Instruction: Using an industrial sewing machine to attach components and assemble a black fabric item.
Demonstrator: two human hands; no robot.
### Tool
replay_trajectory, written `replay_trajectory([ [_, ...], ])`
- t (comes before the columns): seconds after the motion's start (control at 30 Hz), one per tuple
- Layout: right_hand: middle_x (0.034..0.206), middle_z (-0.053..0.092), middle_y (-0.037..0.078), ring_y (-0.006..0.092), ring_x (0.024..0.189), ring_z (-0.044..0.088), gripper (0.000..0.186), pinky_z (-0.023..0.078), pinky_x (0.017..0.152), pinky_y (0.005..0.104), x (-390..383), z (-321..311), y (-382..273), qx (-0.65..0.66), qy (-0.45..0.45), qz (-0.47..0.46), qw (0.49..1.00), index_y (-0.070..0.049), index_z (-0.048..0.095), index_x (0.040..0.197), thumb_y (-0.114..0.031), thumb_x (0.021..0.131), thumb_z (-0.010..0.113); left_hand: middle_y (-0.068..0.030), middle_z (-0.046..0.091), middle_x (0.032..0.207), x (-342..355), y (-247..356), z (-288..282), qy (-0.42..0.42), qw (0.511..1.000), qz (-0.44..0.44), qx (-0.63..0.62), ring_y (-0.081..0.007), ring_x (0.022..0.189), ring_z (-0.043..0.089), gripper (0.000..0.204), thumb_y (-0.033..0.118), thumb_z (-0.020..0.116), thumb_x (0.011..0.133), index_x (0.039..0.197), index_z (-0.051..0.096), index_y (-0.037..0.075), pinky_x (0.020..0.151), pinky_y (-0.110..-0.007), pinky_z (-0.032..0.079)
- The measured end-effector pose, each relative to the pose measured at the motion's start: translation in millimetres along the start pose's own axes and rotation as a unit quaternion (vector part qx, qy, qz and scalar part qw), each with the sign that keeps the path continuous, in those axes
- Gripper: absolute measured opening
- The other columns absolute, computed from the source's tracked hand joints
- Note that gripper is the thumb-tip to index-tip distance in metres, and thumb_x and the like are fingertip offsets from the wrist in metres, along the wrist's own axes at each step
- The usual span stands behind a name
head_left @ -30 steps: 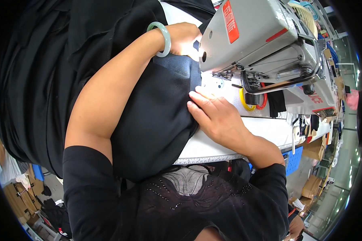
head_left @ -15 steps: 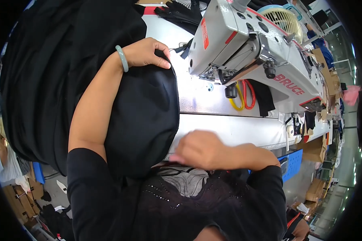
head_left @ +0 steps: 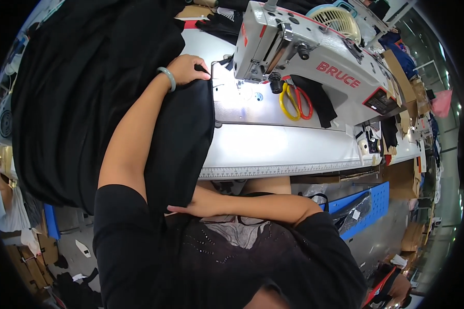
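Smooth black cloth [head_left: 179, 139] is lying at nine o'clock; I'm seeing the left hand [head_left: 186, 69] pinching its edge at eleven, the right hand [head_left: 205, 202] touching it at seven, grip I cannot tell.

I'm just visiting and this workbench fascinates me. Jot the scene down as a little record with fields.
Left hand: pinching an edge of the black cloth; pale green bangle on wrist
Right hand: at the cloth's near end; grip unclear
Cloth: large, folded, mostly at the left
Machine: light grey sewing machine
Tool: scissors with yellow and red handles
Table: white worktop, ruler strip along near edge
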State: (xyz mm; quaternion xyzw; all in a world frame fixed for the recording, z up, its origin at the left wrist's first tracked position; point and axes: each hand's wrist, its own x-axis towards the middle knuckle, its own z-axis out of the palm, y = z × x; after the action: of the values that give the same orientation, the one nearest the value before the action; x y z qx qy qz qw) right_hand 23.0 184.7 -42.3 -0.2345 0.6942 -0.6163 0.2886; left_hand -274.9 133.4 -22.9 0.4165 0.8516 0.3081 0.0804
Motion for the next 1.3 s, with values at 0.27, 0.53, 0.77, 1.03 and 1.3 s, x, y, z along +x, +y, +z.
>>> replay_trajectory([
  [0.27, 0.103, 0.068, 0.017, 0.0282, 0.091, 0.069, 0.05, 0.055, 0.081, 0.0376, -112.8, -62.2, -66.4, 0.33, 0.243, 0.042, 0.911, 0.003, 0.059, 0.119, -0.04, 0.093, 0.057, -0.0099, 0.065, 0.086, -41.8, 23.5, 9.7, 0.058, 0.993, 0.006, -0.104, -0.0171, 0.081, 0.059, 0.016, 0.016, 0.07, 0.084, 0.091, 0.063, 0.003, 0.078, -0.029, 0.046],
  [0.53, 0.072, 0.065, 0.014, 0.0331, 0.063, 0.063, 0.031, 0.049, 0.059, 0.0397, -149.3, -80.9, -20.9, -0.508, 0.038, 0.211, 0.834, -0.005, 0.068, 0.082, -0.034, 0.09, 0.061, -0.011, 0.06, 0.083, -90.2, 84.1, 16.2, 0.006, 0.992, -0.03, -0.125, -0.0202, 0.078, 0.055, 0.017, 0.009, 0.066, 0.087, 0.091, 0.052, 0.001, 0.076, -0.03, 0.045],
  [0.77, 0.075, 0.066, 0.008, 0.0123, 0.064, 0.06, 0.018, 0.046, 0.057, 0.0259, -79.0, -120.7, -36.9, -0.289, 0.415, 0.028, 0.862, 0.0, 0.067, 0.095, -0.017, 0.09, 0.064, -0.002, 0.054, 0.085, -96.5, 92.2, 15.4, -0.031, 0.968, -0.016, -0.248, -0.011, 0.083, 0.05, 0.015, 0.009, 0.066, 0.088, 0.091, 0.052, 0.003, 0.079, -0.026, 0.042],
  [1.03, 0.079, 0.058, 0.0, 0.0041, 0.065, 0.052, 0.015, 0.045, 0.056, 0.0207, -34.3, -126.3, -10.4, -0.049, 0.405, -0.027, 0.913, 0.0, 0.062, 0.095, -0.014, 0.093, 0.063, -0.0038, 0.062, 0.085, -105.7, 102.9, 20.9, -0.047, 0.946, -0.057, -0.314, -0.011, 0.08, 0.056, 0.024, 0.014, 0.074, 0.083, 0.093, 0.057, 0.001, 0.076, -0.026, 0.047],
  [1.3, 0.09, 0.053, 0.004, 0.0105, 0.079, 0.056, 0.011, 0.048, 0.065, 0.0228, -54.8, -134.1, -8.7, 0.094, 0.394, -0.083, 0.91, -0.001, 0.054, 0.095, -0.011, 0.098, 0.052, -0.0075, 0.071, 0.092, -104.2, 109.7, 12.6, -0.125, 0.951, -0.088, -0.268, -0.0112, 0.086, 0.064, 0.025, 0.011, 0.078, 0.077, 0.095, 0.067, -0.002, 0.082, -0.025, 0.048],
])
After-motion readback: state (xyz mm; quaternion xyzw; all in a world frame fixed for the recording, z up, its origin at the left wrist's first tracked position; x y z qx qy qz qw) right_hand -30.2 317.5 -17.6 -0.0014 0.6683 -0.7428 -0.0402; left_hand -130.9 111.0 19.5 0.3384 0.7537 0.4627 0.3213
